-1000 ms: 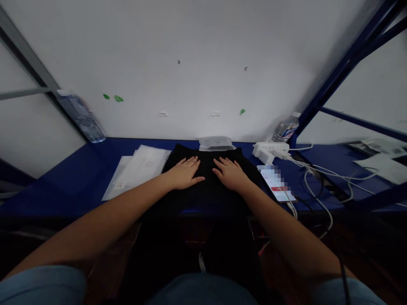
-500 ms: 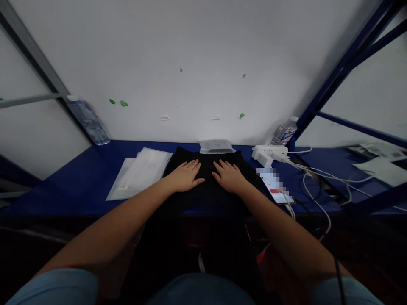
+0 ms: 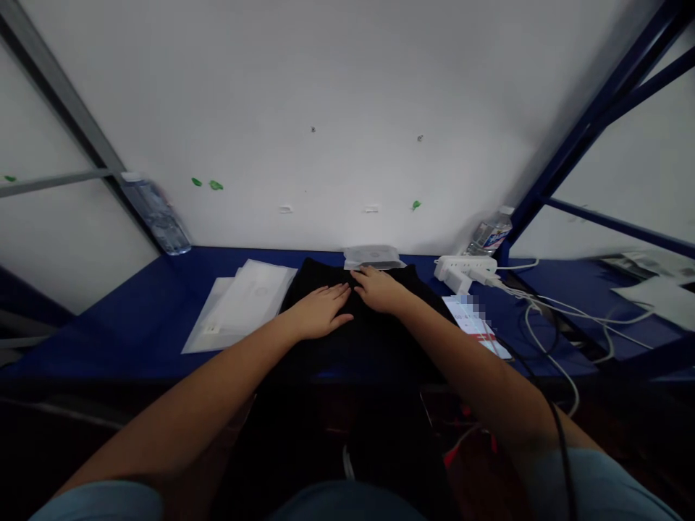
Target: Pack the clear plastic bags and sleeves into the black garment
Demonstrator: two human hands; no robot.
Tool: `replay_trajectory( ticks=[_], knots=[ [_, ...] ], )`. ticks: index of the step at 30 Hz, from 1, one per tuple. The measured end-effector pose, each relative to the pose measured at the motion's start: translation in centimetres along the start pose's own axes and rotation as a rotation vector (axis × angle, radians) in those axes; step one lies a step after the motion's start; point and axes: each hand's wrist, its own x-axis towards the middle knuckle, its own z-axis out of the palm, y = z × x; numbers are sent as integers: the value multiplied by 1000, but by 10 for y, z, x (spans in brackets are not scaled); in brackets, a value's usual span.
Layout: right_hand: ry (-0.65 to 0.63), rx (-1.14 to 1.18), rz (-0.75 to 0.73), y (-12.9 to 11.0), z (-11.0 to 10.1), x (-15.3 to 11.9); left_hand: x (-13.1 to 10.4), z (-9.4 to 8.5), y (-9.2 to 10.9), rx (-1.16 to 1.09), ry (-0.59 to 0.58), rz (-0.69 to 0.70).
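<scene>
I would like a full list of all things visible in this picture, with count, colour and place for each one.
black garment: 1, black, middle of the table, hanging over the near edge
clear plastic bags: a small stack, clear white, left of the garment
small packet: 1, clear grey, at the wall behind the garment
water bottles: 2, clear, one far left, one far right by the blue frame
power strip: 1, white, right of the garment, white cables running off
phone: 1, lit screen, near the right edge
table: 1, blue
left hand: flat on the garment
right hand: on the garment's far edge, fingertips near the packet
</scene>
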Motion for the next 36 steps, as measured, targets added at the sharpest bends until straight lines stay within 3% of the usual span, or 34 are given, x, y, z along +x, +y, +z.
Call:
replay_trajectory(
  ticks=[3, 7, 13, 18, 23, 26, 31, 36],
  knots=[
    [-27, 42, 72, 2, 20, -4, 1, 4, -3, -3, 0, -110],
    [-45, 84, 81, 6, 23, -10, 1, 5, -5, 7, -4, -204],
    [-101, 115, 71, 7, 16, -10, 0, 6, -3, 33, -22, -204],
    [-47, 133, 56, 10, 22, -8, 5, 1, -8, 12, -23, -167],
    [55, 136, -30, 16, 24, -6, 46, -35, -20, -1, 134, -164],
    [108, 138, -68, 20, 22, -4, 87, -49, -29, 27, 84, -34],
    [116, 113, -7, 24, 24, -1, 138, -37, -41, 78, -79, 67],
    [126, 145, -2, 23, 28, 0, 156, -24, -46, 111, -99, 67]
  ],
)
